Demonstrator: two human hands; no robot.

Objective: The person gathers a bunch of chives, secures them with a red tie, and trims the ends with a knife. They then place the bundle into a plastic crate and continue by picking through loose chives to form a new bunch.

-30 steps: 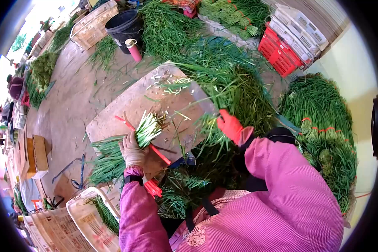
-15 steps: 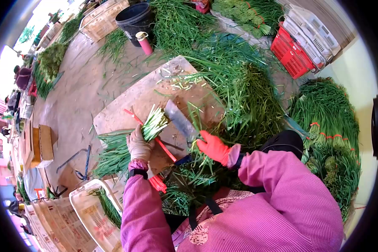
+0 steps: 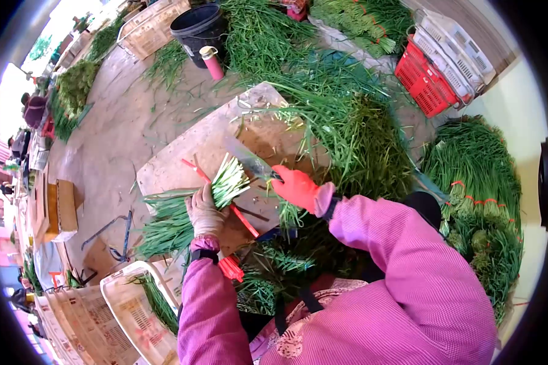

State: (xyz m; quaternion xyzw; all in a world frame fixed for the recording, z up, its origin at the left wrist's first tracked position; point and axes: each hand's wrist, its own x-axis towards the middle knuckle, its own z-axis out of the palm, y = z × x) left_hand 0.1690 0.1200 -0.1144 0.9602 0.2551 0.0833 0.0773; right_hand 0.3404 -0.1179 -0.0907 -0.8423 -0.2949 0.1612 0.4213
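Observation:
My left hand (image 3: 205, 210), in a pale glove, is closed around a bundle of garlic chives (image 3: 228, 182). The white cut ends point up and right, while the green leaves fan out to the left over the board's edge. A red strip (image 3: 245, 221) lies beneath the bundle on the wooden board (image 3: 195, 146). My right hand (image 3: 296, 187), in an orange glove, grips the dark handle of a broad-bladed knife (image 3: 248, 157). Its blade, slightly blurred, is above the board just beyond the white ends. More red strips (image 3: 231, 267) are by my left wrist.
Loose chives (image 3: 359, 146) heap against the board's right side. A black bucket (image 3: 196, 30) and pink bottle (image 3: 212, 64) stand beyond it. White crates (image 3: 137, 298) are at lower left, a red basket (image 3: 425, 79) at upper right. Tied bundles (image 3: 472, 164) lie along the right wall.
My right hand and the knife have moved left and up across the board. White scraps at the board's far side have shifted right toward the heap. My left hand keeps its hold, nearly still.

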